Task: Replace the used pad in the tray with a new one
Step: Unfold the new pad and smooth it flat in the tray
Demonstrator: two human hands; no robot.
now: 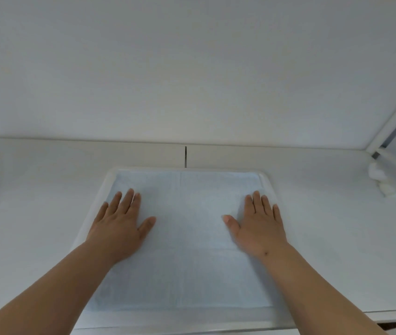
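A pale blue pad (187,238) lies spread flat inside a white tray (110,176) on the white table. Fold creases cross the pad. My left hand (119,226) rests palm down on the pad's left side, fingers apart, little finger near the tray's left rim. My right hand (258,226) rests palm down on the pad's right side, fingers spread. Neither hand holds anything.
A crumpled white wad (379,180) lies at the right by the wall corner. A white wall stands close behind the table, with a thin dark seam (185,157) just beyond the tray. The table's front edge (395,313) runs at the lower right.
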